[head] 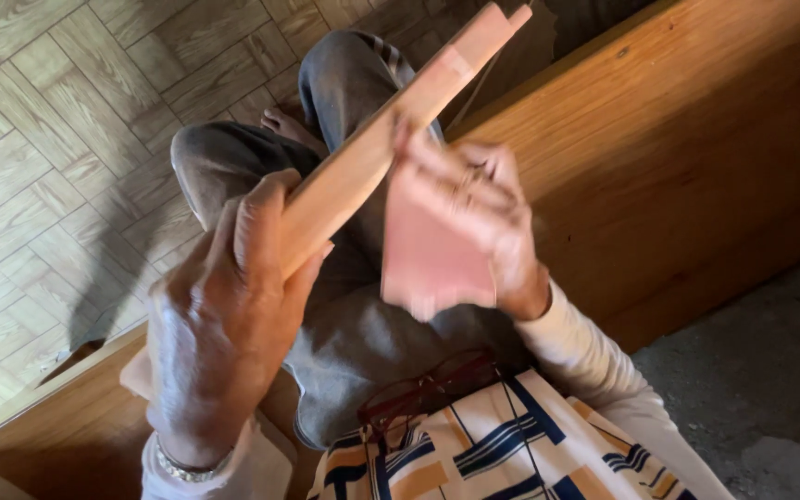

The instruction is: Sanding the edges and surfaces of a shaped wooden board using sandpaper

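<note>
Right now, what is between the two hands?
In the head view, the wooden stick runs between the left hand and the right hand. The right hand presses a blurred pink sheet against it; grey trousers show below.

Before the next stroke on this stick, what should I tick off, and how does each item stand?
1. Left hand gripping the stick: ok, fingers wrap its lower end.
2. Right hand holding the pink sheet: ok, though blurred.
3. Sheet touching the stick: cannot tell, motion blur hides the contact.
4. Stick's far end free: ok, it points up past the knees.
5. Glasses out of the way: ok, they hang at the chest, below both hands.
</note>
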